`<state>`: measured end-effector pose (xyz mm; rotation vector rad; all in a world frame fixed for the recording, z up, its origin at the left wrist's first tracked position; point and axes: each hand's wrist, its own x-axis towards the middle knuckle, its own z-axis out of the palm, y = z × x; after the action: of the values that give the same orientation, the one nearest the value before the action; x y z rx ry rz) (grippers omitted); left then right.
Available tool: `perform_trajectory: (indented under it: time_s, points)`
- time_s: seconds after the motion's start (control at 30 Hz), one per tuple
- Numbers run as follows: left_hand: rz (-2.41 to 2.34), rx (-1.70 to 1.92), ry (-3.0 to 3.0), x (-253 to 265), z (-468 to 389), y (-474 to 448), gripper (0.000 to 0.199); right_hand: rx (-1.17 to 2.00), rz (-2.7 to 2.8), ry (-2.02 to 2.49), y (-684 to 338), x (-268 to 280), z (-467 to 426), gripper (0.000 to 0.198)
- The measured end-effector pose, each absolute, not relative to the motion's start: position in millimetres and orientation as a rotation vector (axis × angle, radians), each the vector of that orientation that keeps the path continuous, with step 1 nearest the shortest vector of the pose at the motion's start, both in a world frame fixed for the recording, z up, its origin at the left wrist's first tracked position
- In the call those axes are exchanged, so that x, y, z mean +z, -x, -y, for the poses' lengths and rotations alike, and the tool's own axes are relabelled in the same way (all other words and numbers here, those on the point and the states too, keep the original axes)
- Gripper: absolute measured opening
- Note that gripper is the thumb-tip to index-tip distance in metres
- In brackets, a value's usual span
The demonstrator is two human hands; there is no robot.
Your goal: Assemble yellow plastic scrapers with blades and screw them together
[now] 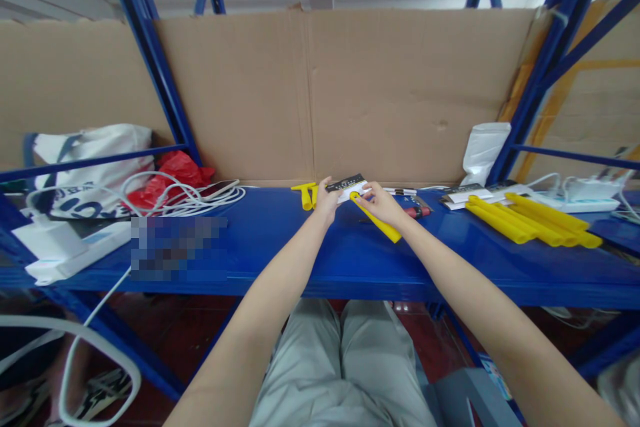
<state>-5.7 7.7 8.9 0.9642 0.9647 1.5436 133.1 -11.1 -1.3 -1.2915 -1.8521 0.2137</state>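
My left hand [327, 203] is closed on a black-and-white card [349, 185], its fingers at the card's left end. My right hand [382, 203] has its fingers together around the upper end of a yellow tube [384, 227], close against the card's right side. The tube slants down to the right beneath that hand. Whether tube and card are joined is too small to tell. Just left of my left hand are some short yellow pieces [305, 197]. Beyond my right wrist is a red-handled tool [418, 211], partly hidden.
Several yellow tubes [527, 221] and black-and-white cards [470, 196] lie on the right of the blue table [260, 240]. At left are a power strip [83, 247], coiled white cables [200, 195], a red plastic bag [175, 173] and a cloth bag [100, 160]. Cardboard [240, 93] walls the back.
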Motion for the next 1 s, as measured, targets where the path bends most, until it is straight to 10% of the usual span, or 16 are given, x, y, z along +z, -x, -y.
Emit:
perform_trajectory:
  time_s: [1.0]
  points:
    - [-1.155,1.507,-0.96,11.7,-8.5,10.8,0.061,-0.001,2.135,1.506,-143.8,1.1,11.4,0.041]
